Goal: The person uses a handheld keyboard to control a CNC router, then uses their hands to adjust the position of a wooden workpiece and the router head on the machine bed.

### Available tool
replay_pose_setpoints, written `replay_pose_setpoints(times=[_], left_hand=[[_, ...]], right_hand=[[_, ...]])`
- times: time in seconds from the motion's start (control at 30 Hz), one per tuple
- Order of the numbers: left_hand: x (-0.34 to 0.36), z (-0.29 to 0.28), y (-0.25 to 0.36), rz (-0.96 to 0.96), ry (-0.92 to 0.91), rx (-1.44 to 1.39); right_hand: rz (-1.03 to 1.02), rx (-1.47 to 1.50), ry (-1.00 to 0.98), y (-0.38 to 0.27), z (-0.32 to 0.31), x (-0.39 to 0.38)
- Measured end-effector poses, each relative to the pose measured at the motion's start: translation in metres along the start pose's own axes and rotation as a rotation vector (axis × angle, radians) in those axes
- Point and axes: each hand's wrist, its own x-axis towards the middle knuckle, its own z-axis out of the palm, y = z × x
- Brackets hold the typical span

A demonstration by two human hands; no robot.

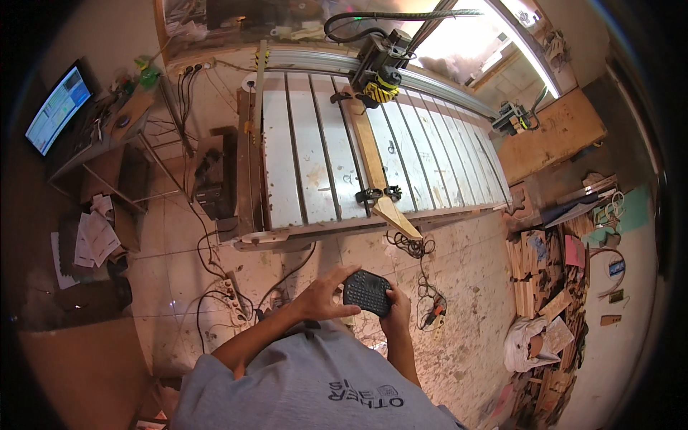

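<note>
A small black handheld keyboard (368, 292) is held in front of my body, its keys facing up. My left hand (324, 295) wraps its left end, thumb along the near edge and fingers at the far edge. Around the right end closes my right hand (398, 309), its thumb on the keyboard's face; its other fingers are mostly hidden beneath. Beyond my hands, a long wooden board (368, 147) lies across the slotted white bed (308, 154) of a CNC router. Black clamps (369, 196) sit beside its near end. The router's spindle head (383, 80) stands over the far end.
An angled wood piece (396, 218) juts past the bed's near edge. Cables and a power strip (233, 297) lie on the dusty floor, with a tangled cord (410, 245) under the bed. A monitor (61, 107) stands at left; wood offcuts (530, 287) are piled at right.
</note>
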Motion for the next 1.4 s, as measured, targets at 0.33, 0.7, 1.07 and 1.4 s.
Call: replay_pose_setpoints(times=[0.33,0.7,1.07,1.4], left_hand=[[-0.008,-0.006,-0.01,-0.083,-0.02,0.054],[-0.01,-0.008,-0.011,-0.088,-0.063,0.084],[-0.005,-0.004,-0.01,-0.177,-0.131,0.048],[-0.009,0.005,-0.02,-0.143,-0.118,0.091]], right_hand=[[0.044,-0.046,-0.04,0.003,0.007,0.01],[0.016,-0.062,-0.056,0.008,0.008,0.007],[0.052,-0.054,-0.008,0.008,-0.002,0.007],[0.03,-0.074,0.004,0.011,-0.008,0.006]])
